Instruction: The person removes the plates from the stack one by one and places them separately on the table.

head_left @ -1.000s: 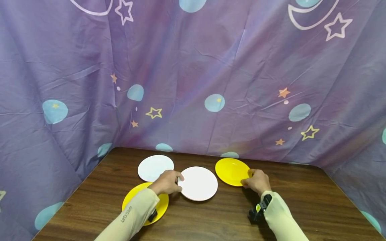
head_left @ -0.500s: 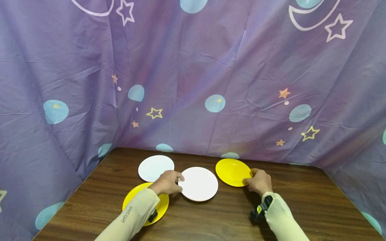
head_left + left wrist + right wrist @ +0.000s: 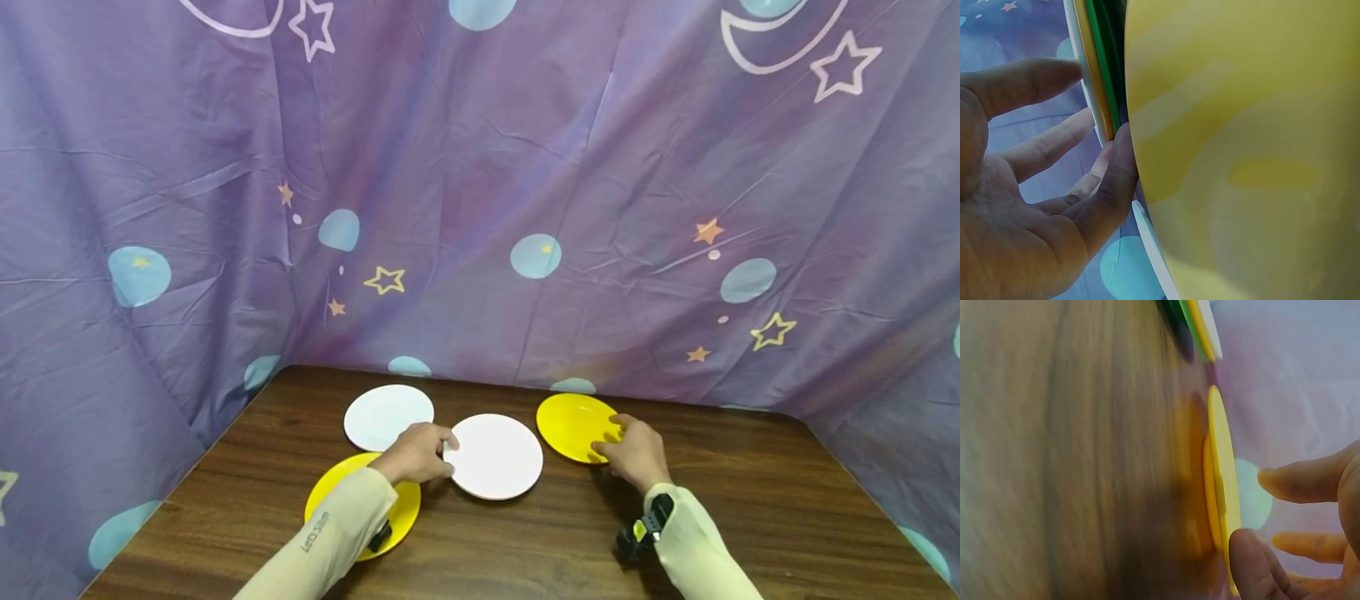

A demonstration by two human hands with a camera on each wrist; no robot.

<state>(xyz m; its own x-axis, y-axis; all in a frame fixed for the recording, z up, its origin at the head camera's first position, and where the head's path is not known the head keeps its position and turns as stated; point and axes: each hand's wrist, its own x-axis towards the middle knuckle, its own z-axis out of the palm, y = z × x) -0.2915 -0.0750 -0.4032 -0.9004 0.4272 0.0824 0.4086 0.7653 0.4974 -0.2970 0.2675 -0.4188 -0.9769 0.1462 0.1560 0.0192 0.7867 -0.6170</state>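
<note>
My left hand (image 3: pixel 416 454) holds the left rim of a white plate (image 3: pixel 495 457). In the left wrist view this is the top of a stack of plates (image 3: pixel 1100 69), white over yellow over green. The forefinger lies along the white rim, the thumb lower at the stack's side. My right hand (image 3: pixel 637 450) is at the right side of a yellow plate (image 3: pixel 576 425). In the right wrist view its thumb (image 3: pixel 1250 562) overlaps that plate's rim (image 3: pixel 1225 481), while the other fingers (image 3: pixel 1300 482) are spread above it, apart from the surface.
Another white plate (image 3: pixel 386 415) lies at the back left. A second yellow plate (image 3: pixel 397 521) sits at the front left, partly covered by the left forearm. The wooden table (image 3: pixel 540 554) ends at a purple curtain (image 3: pixel 465 333) behind and at the sides.
My right hand has shifted left, its fingertips moving from the yellow plate's rim to over its surface. The left hand and all the plates look unmoved.
</note>
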